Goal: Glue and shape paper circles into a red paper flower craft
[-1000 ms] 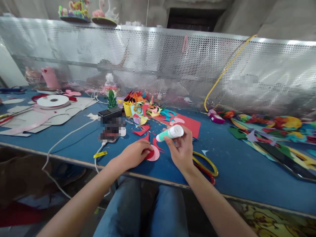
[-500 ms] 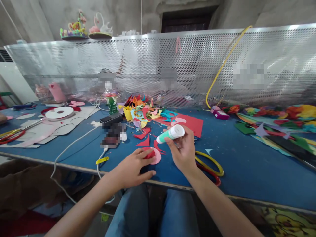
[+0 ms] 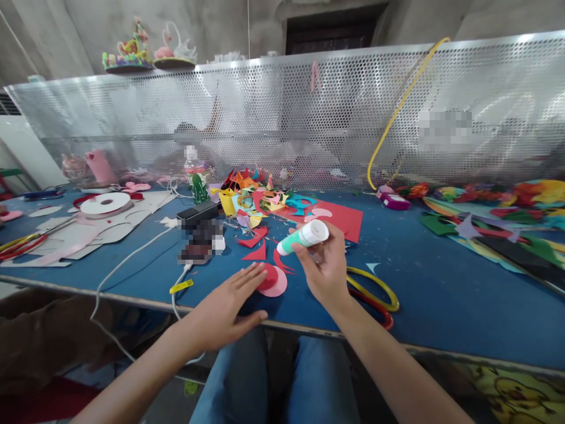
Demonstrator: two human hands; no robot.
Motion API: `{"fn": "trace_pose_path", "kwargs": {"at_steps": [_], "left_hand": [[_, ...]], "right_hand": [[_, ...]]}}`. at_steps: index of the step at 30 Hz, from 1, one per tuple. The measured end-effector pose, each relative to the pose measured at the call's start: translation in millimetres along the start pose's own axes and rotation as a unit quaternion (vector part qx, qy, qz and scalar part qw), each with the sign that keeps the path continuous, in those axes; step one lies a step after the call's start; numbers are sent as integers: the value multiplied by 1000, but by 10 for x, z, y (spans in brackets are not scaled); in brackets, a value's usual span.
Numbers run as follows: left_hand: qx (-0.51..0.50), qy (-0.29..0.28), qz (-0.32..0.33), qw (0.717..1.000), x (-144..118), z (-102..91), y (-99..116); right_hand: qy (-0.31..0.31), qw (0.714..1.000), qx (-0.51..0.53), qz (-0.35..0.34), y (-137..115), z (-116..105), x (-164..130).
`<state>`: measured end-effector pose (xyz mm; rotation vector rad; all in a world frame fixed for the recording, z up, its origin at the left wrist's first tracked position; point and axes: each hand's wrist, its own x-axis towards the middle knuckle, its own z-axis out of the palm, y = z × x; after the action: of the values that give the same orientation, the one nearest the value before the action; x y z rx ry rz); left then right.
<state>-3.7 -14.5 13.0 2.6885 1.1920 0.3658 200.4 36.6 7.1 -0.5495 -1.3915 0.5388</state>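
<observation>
Glue stick (image 3: 304,237) in right hand (image 3: 326,268)

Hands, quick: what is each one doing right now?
Left hand: open, flat on the table by the red paper circle.
Right hand: closed, holding the glue stick.

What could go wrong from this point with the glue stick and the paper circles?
The left hand lies flat beside the red circle on the pink circle, not pinning them, so they might slide. The right hand holds the glue stick above loose red scraps, which may get smeared. The scissors lie near that wrist.
</observation>
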Motion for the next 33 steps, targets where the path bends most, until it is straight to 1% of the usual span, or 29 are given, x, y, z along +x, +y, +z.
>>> {"fn": "trace_pose_path", "kwargs": {"at_steps": [2, 4, 6, 8, 12, 15, 19, 23, 26, 28, 31, 33], "left_hand": [[14, 19, -21, 1000, 22, 9, -100], [26, 28, -25, 999, 74, 6, -200], [35, 32, -9, 999, 147, -11, -263], [41, 26, 14, 999, 226, -34, -275], [61, 12, 61, 996, 344, -72, -208], [88, 12, 81, 993, 389, -78, -146], [136, 19, 87, 987, 460, -45, -31], [158, 23, 79, 984, 567, 34, 151], [139, 21, 67, 988, 631, 78, 242], [110, 22, 60, 992, 645, 72, 230], [56, 20, 52, 997, 618, 6, 110], [26, 3, 52, 998, 585, -55, 7]], "right_hand": [[3, 1000, 4, -3, -3, 2, 2], [4, 1000, 10, -5, -6, 4, 5], [6, 1000, 18, -6, -8, 7, 10], [10, 1000, 24, -8, -11, 11, 16], [18, 999, 31, -13, -19, 12, 27], [24, 999, 32, -18, -25, 8, 34], [32, 998, 42, -28, -31, -5, 40], [37, 997, 52, -33, -36, -20, 48], [41, 997, 55, -35, -35, -24, 55], [44, 997, 53, -34, -32, -24, 57], [49, 997, 45, -36, -36, -21, 60], [50, 998, 32, -33, -48, -20, 63]]}}
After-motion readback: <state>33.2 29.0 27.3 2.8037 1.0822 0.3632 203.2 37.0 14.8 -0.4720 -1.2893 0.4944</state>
